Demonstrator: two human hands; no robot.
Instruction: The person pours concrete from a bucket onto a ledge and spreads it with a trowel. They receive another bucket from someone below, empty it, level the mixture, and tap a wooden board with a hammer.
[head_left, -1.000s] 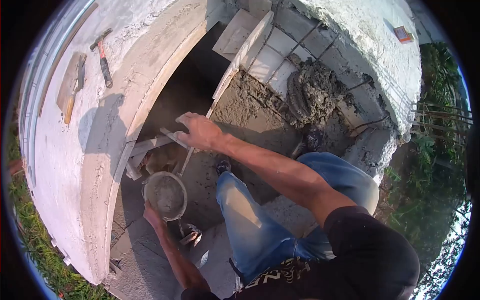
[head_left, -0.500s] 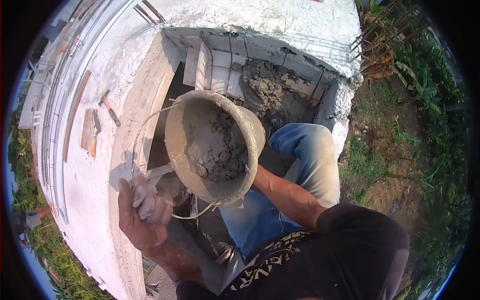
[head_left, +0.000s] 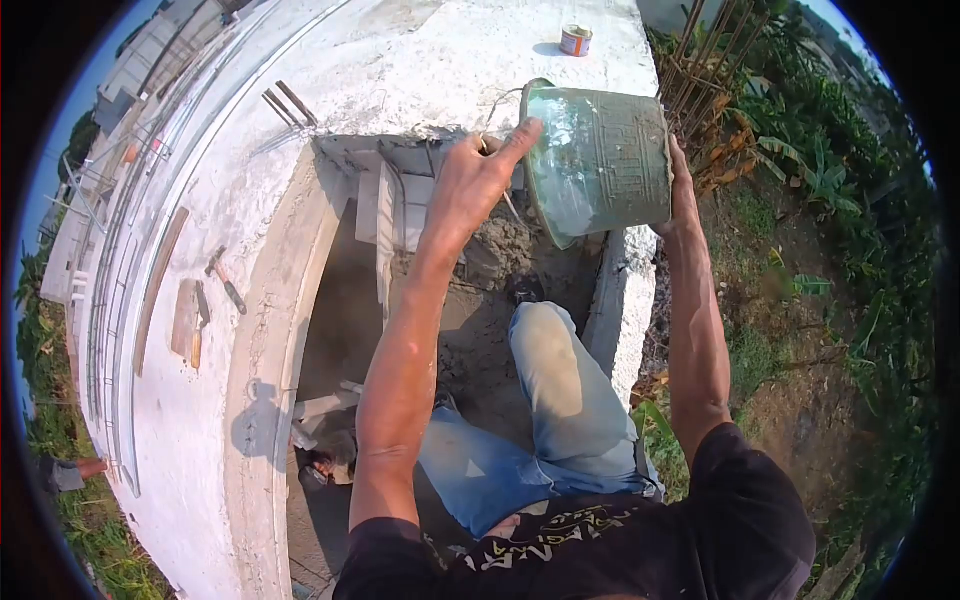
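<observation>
A green, cement-smeared bucket (head_left: 600, 160) is tipped on its side out in front of me, above the far right part of the pit, its mouth turned left and away. My left hand (head_left: 482, 180) is closed at its rim, fingers curled round the rim or handle. Against the bucket's base on the right lies my right hand (head_left: 682, 200), its fingers mostly hidden behind the base. Wet grey mortar (head_left: 500, 250) is heaped in the pit below the rim. The inside of the bucket is hidden from view.
On the white slab (head_left: 200, 430) at the left lie a hammer (head_left: 228, 281), a trowel (head_left: 199, 325) on a flat board and a wooden strip. A small can (head_left: 576, 40) stands on the far slab. Steel bars stick up nearby. A co-worker's hand (head_left: 322, 465) shows lower left.
The bucket has moved up and away to the right and tipped over. My left hand now grips it near the rim. The co-worker's gloved hand has dropped away from the handle.
</observation>
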